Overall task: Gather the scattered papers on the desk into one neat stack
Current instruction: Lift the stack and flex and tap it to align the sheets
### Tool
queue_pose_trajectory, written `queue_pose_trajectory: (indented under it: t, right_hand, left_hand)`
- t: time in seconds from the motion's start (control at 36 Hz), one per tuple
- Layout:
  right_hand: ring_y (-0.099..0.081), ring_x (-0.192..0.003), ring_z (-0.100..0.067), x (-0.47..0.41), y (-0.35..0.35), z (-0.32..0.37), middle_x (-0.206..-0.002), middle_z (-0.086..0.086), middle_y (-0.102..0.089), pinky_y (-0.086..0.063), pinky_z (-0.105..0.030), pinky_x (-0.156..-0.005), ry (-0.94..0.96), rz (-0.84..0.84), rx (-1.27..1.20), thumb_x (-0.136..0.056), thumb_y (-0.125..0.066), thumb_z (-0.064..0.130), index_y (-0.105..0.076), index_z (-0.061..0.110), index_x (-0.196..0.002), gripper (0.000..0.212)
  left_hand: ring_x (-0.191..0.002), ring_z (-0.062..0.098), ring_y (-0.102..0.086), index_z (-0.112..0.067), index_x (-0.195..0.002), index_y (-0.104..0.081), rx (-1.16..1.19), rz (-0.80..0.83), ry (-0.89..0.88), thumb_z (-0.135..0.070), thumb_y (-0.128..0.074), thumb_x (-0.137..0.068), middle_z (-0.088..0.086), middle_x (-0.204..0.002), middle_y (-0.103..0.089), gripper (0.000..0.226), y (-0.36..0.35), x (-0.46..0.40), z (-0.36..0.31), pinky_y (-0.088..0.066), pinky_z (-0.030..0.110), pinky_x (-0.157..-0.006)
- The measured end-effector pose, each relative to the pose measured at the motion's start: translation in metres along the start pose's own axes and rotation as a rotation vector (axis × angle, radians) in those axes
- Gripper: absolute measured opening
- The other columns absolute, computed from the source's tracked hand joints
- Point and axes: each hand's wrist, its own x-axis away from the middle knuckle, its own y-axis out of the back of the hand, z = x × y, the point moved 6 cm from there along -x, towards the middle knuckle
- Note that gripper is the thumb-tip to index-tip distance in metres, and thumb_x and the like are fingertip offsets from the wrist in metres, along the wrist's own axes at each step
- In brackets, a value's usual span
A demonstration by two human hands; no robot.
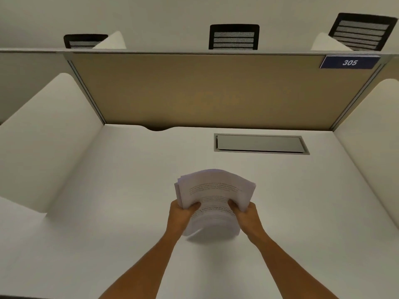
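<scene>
We hold the papers [216, 193] between both hands, above the bench [108, 212] and roughly in the middle of it. Our left hand [183, 214] takes the left edge of the bundle and our right hand [246, 214] takes the right edge, each grip narrow, with the thumb [195, 205] curled over the printed top sheet and the other fingers hidden beneath.

Taking the bundle from both sides makes sense to us: pressure from left and right squares the long edges, and it keeps the sheets from fanning out. They are not yet even. Beyond the grip the far ends arch upward and several sheet corners stick out to the left, while the near ends, below the grip, blur toward the bench, so we cannot tell whether they touch it.

We judge the gathering nearly done, since no loose sheet shows on the bench around our hands. What remains is likely tapping the near edge on the surface to align it and then laying the stack flat.

Well beyond the grip, a closed grey cable hatch [260, 143] sits in the bench before the tan divider panel [205, 89].
</scene>
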Motion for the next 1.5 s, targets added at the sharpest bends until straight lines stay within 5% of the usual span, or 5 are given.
queue_pose_trajectory:
  t: [0.47, 0.75, 0.94, 1.17, 1.5]
  right_hand:
    - [-0.071, -0.092, -0.020, -0.005, 0.003, -0.027, -0.101, -0.003, -0.074, -0.061, -0.040, -0.085, -0.071, 0.078, 0.203, -0.099, -0.055, 0.038, -0.069, 0.016, -0.113, 0.029]
    - [-0.063, -0.064, 0.006, -0.017, 0.012, 0.023, -0.070, 0.023, -0.066, -0.044, -0.007, -0.052, 0.113, 0.206, 0.617, -0.098, -0.050, 0.046, -0.060, 0.052, -0.069, 0.031]
    - [-0.067, -0.077, -0.019, -0.031, 0.011, 0.065, -0.091, 0.002, -0.073, -0.052, -0.032, -0.067, 0.246, 0.388, 0.912, -0.103, -0.045, 0.039, -0.070, 0.022, -0.100, 0.030]
    - [-0.066, -0.074, -0.015, -0.035, 0.003, 0.090, -0.093, 0.001, -0.072, -0.052, -0.026, -0.064, 0.252, 0.466, 1.035, -0.101, -0.046, 0.037, -0.070, 0.023, -0.108, 0.029]
    - [-0.076, -0.083, -0.010, -0.030, 0.061, 0.073, -0.095, 0.007, -0.078, -0.061, -0.027, -0.074, 0.035, 0.575, 0.633, -0.076, -0.074, 0.053, -0.077, 0.029, -0.101, 0.035]
  left_hand:
    - [-0.089, 0.012, -0.071, -0.037, -0.091, -0.071, -0.005, 0.093, 0.061, -0.019, -0.083, -0.074, -0.011, -0.089, -0.076, 0.028, -0.006, 0.002, 0.026, -0.059, 0.019, -0.064]
    - [-0.097, 0.017, -0.071, -0.021, -0.123, -0.063, 0.074, 0.169, -0.219, -0.033, -0.082, -0.066, 0.001, -0.111, -0.073, 0.061, 0.047, -0.043, -0.085, -0.059, 0.029, -0.077]
    - [-0.136, 0.007, -0.033, -0.045, -0.141, -0.039, -0.800, 0.454, -0.369, -0.054, -0.075, -0.074, -0.019, -0.155, -0.032, 0.077, 0.043, -0.058, -0.141, -0.032, 0.041, -0.113]
    - [-0.079, -0.006, -0.068, -0.052, -0.090, -0.068, -0.722, 0.607, -0.287, -0.035, -0.070, -0.085, -0.030, -0.084, -0.067, 0.018, -0.010, -0.038, -0.114, -0.052, 0.011, -0.061]
    - [-0.064, 0.013, -0.073, -0.025, -0.082, -0.073, -0.305, 0.163, -0.050, -0.038, -0.074, -0.079, -0.005, -0.073, -0.076, 0.013, 0.025, -0.042, -0.050, -0.054, 0.025, -0.057]
